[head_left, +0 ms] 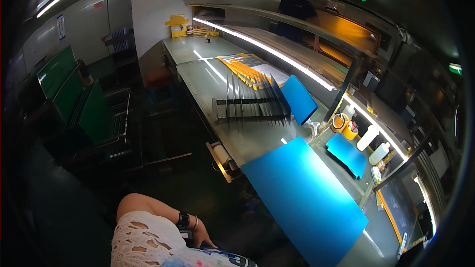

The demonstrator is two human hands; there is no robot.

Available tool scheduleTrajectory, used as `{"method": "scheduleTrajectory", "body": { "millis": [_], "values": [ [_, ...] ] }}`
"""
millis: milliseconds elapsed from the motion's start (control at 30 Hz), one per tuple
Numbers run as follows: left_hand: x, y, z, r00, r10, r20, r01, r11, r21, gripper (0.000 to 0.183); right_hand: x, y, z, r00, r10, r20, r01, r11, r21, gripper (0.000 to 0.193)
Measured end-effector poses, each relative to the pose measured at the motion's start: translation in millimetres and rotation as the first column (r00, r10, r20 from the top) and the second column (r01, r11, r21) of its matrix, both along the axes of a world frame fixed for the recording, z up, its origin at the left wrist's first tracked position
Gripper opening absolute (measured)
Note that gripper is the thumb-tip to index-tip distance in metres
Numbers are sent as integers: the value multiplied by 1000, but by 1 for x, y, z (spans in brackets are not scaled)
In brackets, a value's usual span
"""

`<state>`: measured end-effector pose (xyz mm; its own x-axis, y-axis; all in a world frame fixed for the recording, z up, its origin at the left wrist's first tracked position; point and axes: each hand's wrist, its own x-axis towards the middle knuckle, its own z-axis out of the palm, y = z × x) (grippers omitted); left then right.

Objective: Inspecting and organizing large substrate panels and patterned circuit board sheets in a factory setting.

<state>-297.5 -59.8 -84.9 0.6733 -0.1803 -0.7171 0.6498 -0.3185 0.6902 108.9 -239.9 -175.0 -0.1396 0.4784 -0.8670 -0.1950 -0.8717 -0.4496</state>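
Observation:
Near the bottom edge, my left hand (201, 233) hangs low beside patterned cloth on my lap, wearing a dark watch and a bracelet. Its visible fingers are stretched downward, and I see nothing held in them; part of the hand is hidden. My right hand is out of the picture. To the right of my left hand, apart from it, a large blue sheet (302, 193) lies flat on the worktable (198, 76). Beyond it stands a rack (232, 108) of thin upright panels, with a smaller blue panel (299, 98) tilted at its right end.
Yellow-edged sheets (247, 66) lie behind the rack. Blue plates (346, 153), tape rolls (339, 122) and white bottles (367, 137) sit under a lit shelf at right. A person (296, 9) stands beyond the bench. Green boards (91, 113) stand on a rack at left.

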Motion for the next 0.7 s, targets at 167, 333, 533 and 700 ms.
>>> {"method": "scheduleTrajectory", "body": {
  "millis": [167,333,533,700],
  "values": [
    [-1,8,-48,994,-72,-80,59,986,-155,98,8,0,2,998,-56,-8,56,998,-16,30],
    [9,16,-37,985,-147,-94,135,983,-126,105,13,-8,2,993,-120,-20,120,992,-37,30],
    [11,17,-25,980,-152,-126,135,982,-132,108,21,-9,-12,974,-182,-134,177,983,-47,32],
    [11,18,-20,978,-171,-121,160,983,-95,104,16,-5,-8,971,-171,-165,167,985,-38,30]
  ]
}}
